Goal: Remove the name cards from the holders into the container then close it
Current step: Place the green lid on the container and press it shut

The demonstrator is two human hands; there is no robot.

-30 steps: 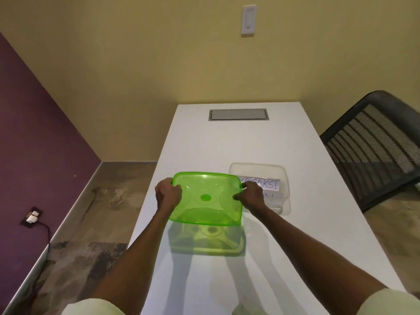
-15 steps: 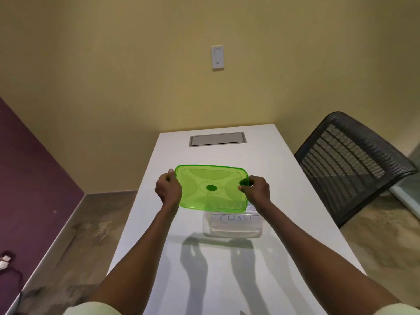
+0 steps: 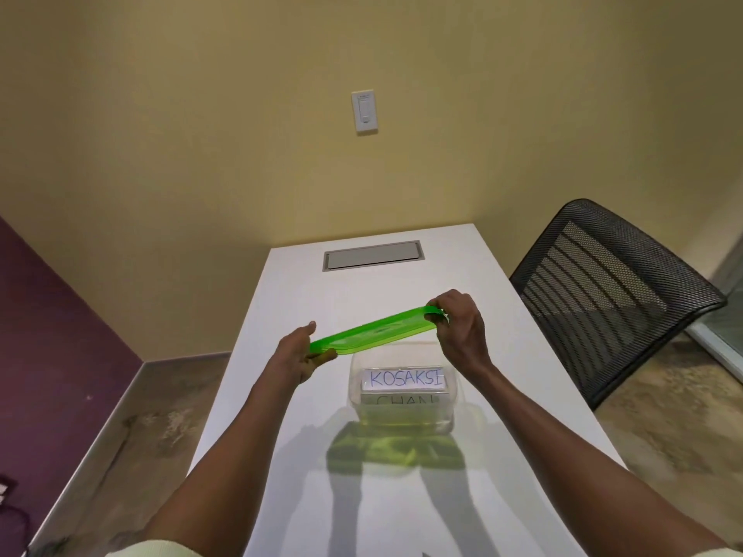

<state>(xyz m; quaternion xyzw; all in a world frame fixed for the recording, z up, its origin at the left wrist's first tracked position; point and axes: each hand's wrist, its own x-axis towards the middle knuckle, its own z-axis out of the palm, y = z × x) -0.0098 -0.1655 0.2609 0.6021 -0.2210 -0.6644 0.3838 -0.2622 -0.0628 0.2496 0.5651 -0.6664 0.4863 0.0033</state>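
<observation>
The clear container (image 3: 403,389) sits near the middle of the table (image 3: 542,396), with the name cards (image 3: 404,379) inside. Just past it, you pinch the green lid (image 3: 372,330) with your left hand (image 3: 299,353) and right hand (image 3: 458,329). The lid hangs tilted, right end higher, a bit left of the box.

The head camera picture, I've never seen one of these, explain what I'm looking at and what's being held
The camera sits on a person's head, looking forward and down, so the two bare arms reach in from the bottom. The left hand and the right hand each grip one end of a green lid, held tilted in the air above a clear container. The container stands open on a white table. Inside it lie name cards; the top one reads KOSAKSI. A black mesh chair stands to the right.
</observation>
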